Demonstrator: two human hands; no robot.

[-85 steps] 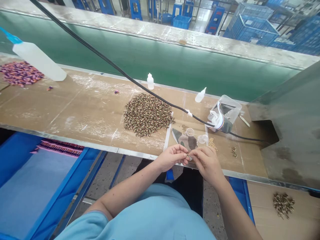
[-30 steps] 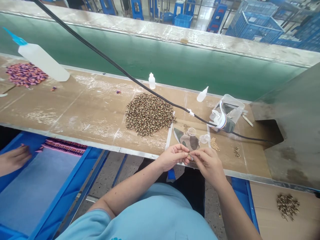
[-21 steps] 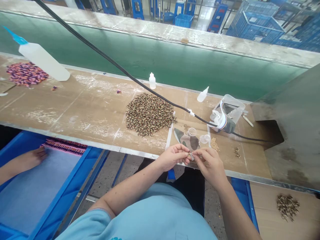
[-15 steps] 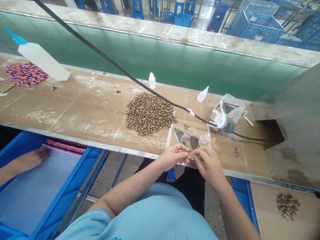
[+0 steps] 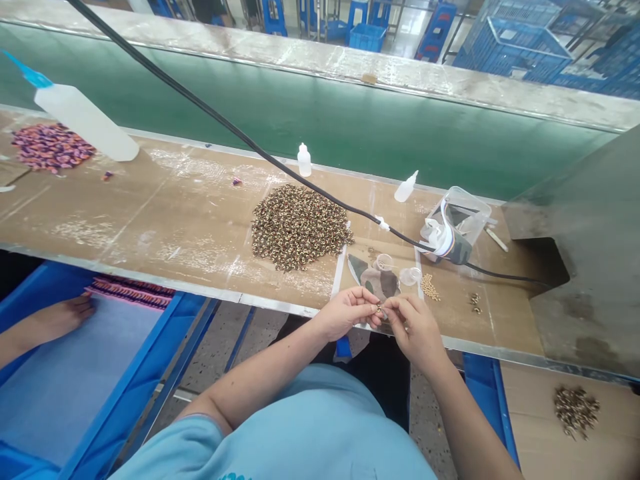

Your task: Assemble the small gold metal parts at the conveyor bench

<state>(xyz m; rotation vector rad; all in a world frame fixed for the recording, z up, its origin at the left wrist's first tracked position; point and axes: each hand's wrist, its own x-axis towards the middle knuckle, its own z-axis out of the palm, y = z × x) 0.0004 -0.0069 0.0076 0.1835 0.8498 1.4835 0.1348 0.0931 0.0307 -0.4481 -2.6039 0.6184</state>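
My left hand point(image 5: 350, 313) pinches a tiny gold-coloured piece point(image 5: 379, 309) between thumb and fingertips, just over the table's front edge. Against it, my right hand point(image 5: 410, 322) is closed in a pinch, its fingertips meeting the left ones; what they grip is too small to make out. Behind the hands lies a camouflage cloth point(image 5: 383, 280) with small clear round dishes point(image 5: 410, 276) beside it. A small heap of beige beads point(image 5: 429, 288) is right of the dishes. Further back and left spreads a big pile of small dark and gold pieces point(image 5: 300, 228).
A black cable point(image 5: 240, 137) crosses above the table to a clear plastic box point(image 5: 470, 210). Small white bottles point(image 5: 305, 161) stand or lean at the back. At left are a large bottle point(image 5: 87, 123), a pink-purple pile point(image 5: 53, 148) and another person's hand point(image 5: 70, 315) over a blue tray point(image 5: 117, 393).
My hands have barely moved and stay together at the small piece. The other person's hand at the left has shifted slightly left.
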